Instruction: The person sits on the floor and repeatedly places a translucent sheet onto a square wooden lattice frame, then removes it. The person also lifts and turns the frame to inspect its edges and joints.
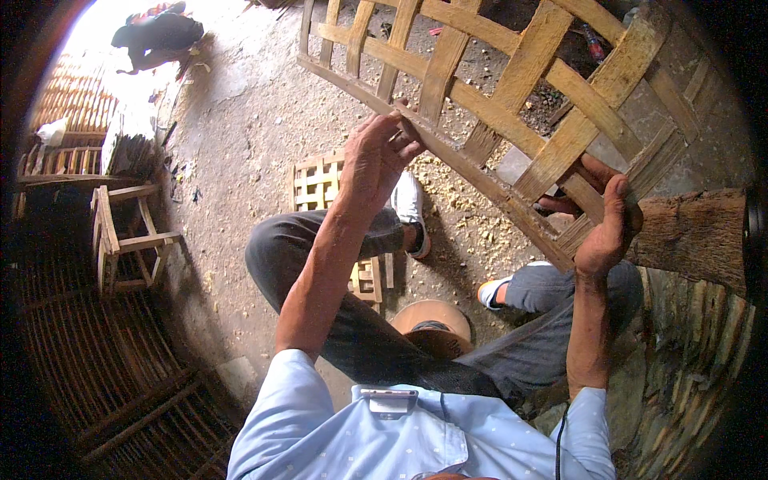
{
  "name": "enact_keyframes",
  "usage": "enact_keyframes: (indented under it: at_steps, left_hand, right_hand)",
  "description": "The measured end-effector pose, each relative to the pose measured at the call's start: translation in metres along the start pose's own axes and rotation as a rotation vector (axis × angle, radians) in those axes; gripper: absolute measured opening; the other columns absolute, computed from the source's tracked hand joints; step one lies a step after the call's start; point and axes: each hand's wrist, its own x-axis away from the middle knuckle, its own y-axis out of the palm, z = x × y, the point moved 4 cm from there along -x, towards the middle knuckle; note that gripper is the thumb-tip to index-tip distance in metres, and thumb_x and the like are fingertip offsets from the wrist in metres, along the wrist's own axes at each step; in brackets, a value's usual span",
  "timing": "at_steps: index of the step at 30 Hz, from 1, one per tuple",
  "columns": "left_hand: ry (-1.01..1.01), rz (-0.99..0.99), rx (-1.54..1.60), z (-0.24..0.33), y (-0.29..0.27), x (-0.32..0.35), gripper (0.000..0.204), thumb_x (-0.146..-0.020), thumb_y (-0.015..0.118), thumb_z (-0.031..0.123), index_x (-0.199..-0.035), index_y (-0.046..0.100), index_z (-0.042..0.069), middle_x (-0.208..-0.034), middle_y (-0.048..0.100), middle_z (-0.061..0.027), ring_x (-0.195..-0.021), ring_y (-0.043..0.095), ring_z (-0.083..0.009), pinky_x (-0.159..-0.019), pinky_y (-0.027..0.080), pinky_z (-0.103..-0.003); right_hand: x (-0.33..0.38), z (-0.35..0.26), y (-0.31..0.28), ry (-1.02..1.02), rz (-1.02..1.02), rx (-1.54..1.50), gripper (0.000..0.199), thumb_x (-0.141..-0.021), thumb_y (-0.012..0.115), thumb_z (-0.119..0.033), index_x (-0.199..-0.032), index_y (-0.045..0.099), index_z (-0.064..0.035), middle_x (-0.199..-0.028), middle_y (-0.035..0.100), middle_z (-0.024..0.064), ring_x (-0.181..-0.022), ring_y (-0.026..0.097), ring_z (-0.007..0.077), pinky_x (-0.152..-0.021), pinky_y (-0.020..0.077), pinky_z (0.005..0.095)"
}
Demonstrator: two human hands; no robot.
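Observation:
A large panel of woven flat wooden strips (500, 114) is held up, tilted, in front of me at the upper right. Along its near edge runs a straight wooden bar (488, 186). My left hand (376, 156) is closed round this bar toward its left part, thumb and fingers on either side. My right hand (604, 220) grips the panel near its lower right corner; the thumb lies outside and some fingers pass behind the strips, partly hidden. The panel's far edge runs out of the picture at the top.
A smaller wooden lattice (316, 180) lies on the floor, partly behind my left forearm. A wooden stool frame (132, 238) stands at left, near slatted panels (104, 352). A rough log (692, 236) lies at right. Wood chips (448, 212) litter the floor around my feet.

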Motion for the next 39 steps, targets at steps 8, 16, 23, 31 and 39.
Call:
enact_keyframes:
  at_steps: [8,16,23,31,39]
  left_hand:
    - [0.055,0.046,-0.065,0.002,-0.02,0.001,0.018,-0.096,0.062,0.017,-0.1,0.059,0.0,-0.091,0.064,-0.0107,-0.08,0.069,-0.0208,-0.066,0.063,-0.037]
    - [-0.077,0.008,0.072,0.014,0.002,0.006,0.047,-0.099,0.055,0.041,-0.118,0.056,-0.003,-0.095,0.067,-0.018,-0.079,0.072,-0.027,-0.066,0.065,-0.041]
    - [0.034,0.026,-0.229,0.007,-0.007,0.003,0.046,-0.1,0.055,0.038,-0.121,0.055,-0.003,-0.094,0.066,-0.0168,-0.082,0.072,-0.0262,-0.069,0.066,-0.043]
    - [0.078,-0.021,-0.233,0.006,-0.018,0.005,0.046,-0.099,0.057,0.035,-0.126,0.053,-0.001,-0.092,0.065,-0.017,-0.081,0.071,-0.0264,-0.067,0.066,-0.04]
    - [-0.018,0.059,-0.134,0.007,-0.01,0.007,0.048,-0.099,0.056,0.035,-0.127,0.052,-0.003,-0.098,0.061,-0.0168,-0.084,0.068,-0.0281,-0.069,0.065,-0.044]
  right_hand:
    - [0.003,0.014,-0.01,-0.125,-0.037,0.323,0.056,-0.107,0.044,-0.039,-0.118,0.062,0.0125,-0.108,0.069,0.0242,-0.081,0.073,0.0336,-0.063,0.0656,0.0445]
    - [0.007,0.0,0.003,-0.098,-0.016,0.1,0.056,-0.107,0.044,-0.039,-0.115,0.063,0.0135,-0.106,0.07,0.0243,-0.081,0.073,0.0338,-0.062,0.0661,0.0454]
    - [0.005,0.009,-0.011,-0.138,-0.01,0.278,0.059,-0.106,0.045,-0.042,-0.114,0.063,0.0129,-0.105,0.069,0.0265,-0.08,0.073,0.0354,-0.063,0.0661,0.0461]
    - [0.01,-0.002,0.01,-0.042,-0.075,0.048,0.058,-0.106,0.046,-0.041,-0.114,0.061,0.0151,-0.106,0.068,0.0275,-0.083,0.073,0.0362,-0.064,0.0663,0.0463]
    - [0.005,0.013,-0.011,-0.134,0.0,0.253,0.054,-0.105,0.048,-0.039,-0.113,0.063,0.0121,-0.103,0.069,0.023,-0.083,0.072,0.0315,-0.063,0.0662,0.0456]
